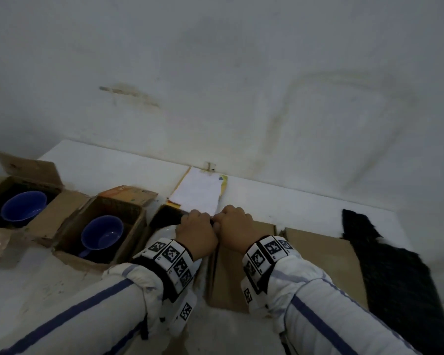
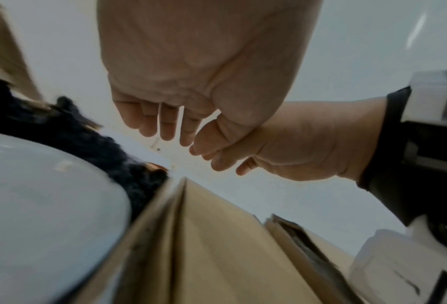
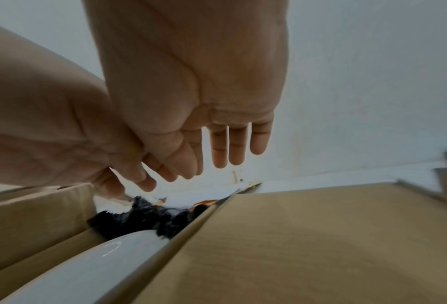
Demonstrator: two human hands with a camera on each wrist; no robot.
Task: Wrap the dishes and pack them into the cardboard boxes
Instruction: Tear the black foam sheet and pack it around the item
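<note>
Fingers: left hand [image 1: 195,233] and right hand [image 1: 237,228] were seen relaxed, holding nothing.
Risk: white plate [image 3: 92,265] could be chipped against box [image 1: 239,272] if dropped.

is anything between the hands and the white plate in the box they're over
Nothing visible does. The left hand and right hand hover with loose fingers just above the open box. Beneath them the white plate lies uncovered on black cloth, with the box flap folded off to the side.
</note>
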